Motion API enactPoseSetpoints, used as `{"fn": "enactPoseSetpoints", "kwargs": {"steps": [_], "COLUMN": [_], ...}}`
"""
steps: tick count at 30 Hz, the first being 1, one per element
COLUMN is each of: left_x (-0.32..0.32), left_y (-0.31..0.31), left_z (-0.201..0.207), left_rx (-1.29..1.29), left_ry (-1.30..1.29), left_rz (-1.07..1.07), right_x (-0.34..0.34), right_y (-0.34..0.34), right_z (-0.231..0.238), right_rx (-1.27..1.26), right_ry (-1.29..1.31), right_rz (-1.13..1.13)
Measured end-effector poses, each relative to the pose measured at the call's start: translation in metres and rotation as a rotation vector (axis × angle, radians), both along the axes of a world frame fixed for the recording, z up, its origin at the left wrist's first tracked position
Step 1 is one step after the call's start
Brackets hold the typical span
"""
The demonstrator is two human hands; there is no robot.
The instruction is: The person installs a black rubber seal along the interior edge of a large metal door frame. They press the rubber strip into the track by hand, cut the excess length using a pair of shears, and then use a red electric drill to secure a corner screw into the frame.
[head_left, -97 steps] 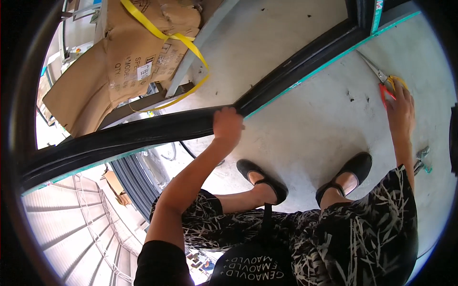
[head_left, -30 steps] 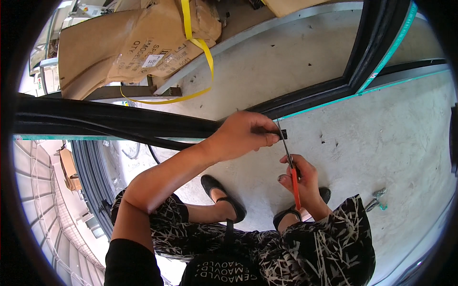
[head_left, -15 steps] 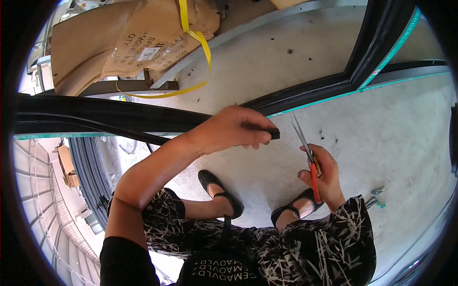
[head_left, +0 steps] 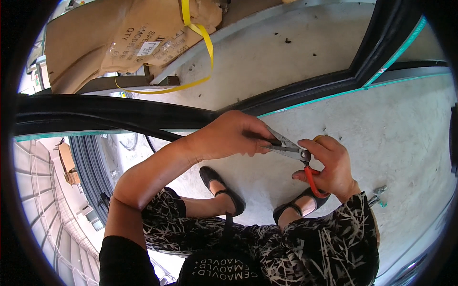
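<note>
My left hand point(head_left: 233, 136) is closed around the end of a black rubber strip point(head_left: 164, 134), which runs back to the left under my forearm. A short stub of the strip sticks out past my fingertips. My right hand point(head_left: 332, 167) grips scissors point(head_left: 304, 155) with red handles. Their blades are spread, one on either side of the stub, close to my left fingers. Just beyond my hands stands a black frame point(head_left: 296, 95) with teal tape along its near edge.
A flattened cardboard box point(head_left: 119, 43) with a loose yellow strap point(head_left: 210, 52) lies on a metal rack at the far left. Long black strips point(head_left: 88, 167) are stacked at the left. A small metal tool point(head_left: 377, 195) lies on the floor point(head_left: 405, 138) at right.
My right hand has turned and brought the scissors left. Their blades have opened around the strip's end. My left hand has shifted slightly down and left, still holding the strip.
</note>
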State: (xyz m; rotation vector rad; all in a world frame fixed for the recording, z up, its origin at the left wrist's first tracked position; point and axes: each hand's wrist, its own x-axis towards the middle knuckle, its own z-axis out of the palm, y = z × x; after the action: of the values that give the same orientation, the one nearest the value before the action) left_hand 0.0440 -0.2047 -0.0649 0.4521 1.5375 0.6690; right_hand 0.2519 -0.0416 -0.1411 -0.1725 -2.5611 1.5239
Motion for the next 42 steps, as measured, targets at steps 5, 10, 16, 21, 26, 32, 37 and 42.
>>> {"fn": "enactPoseSetpoints", "kwargs": {"steps": [5,10,16,21,26,32,37,42], "left_x": [-0.003,-0.006,-0.005,-0.005,-0.004,-0.006,-0.02,-0.012], "left_y": [-0.006,-0.006,-0.009,-0.011,-0.017,-0.052,-0.117,-0.099], "left_z": [-0.004,0.0,0.001,0.002,-0.005,-0.015,0.004,0.01], "left_rx": [0.005,0.021,0.012,0.038,0.069,0.189,-0.138,0.087], "left_ry": [-0.013,-0.114,-0.111,-0.109,-0.102,0.645,0.867,1.036], "left_rz": [0.002,0.044,0.039,0.033,0.011,-0.549,-1.092,-1.073], "right_x": [-0.004,-0.006,-0.001,0.017,0.045,0.055,0.041,0.011], "right_y": [-0.001,-0.005,-0.014,-0.028,-0.027,-0.026,-0.014,-0.023], "right_z": [-0.001,-0.005,-0.016,-0.032,-0.074,-0.078,-0.054,-0.049], "right_rx": [0.066,0.026,0.049,-0.099,0.119,0.488,0.622,0.513], "right_ry": [0.041,0.113,0.184,-0.01,-0.412,-0.907,-0.665,-0.427], "right_rz": [0.012,-0.011,-0.016,-0.215,-0.455,-0.085,-0.076,0.055]}}
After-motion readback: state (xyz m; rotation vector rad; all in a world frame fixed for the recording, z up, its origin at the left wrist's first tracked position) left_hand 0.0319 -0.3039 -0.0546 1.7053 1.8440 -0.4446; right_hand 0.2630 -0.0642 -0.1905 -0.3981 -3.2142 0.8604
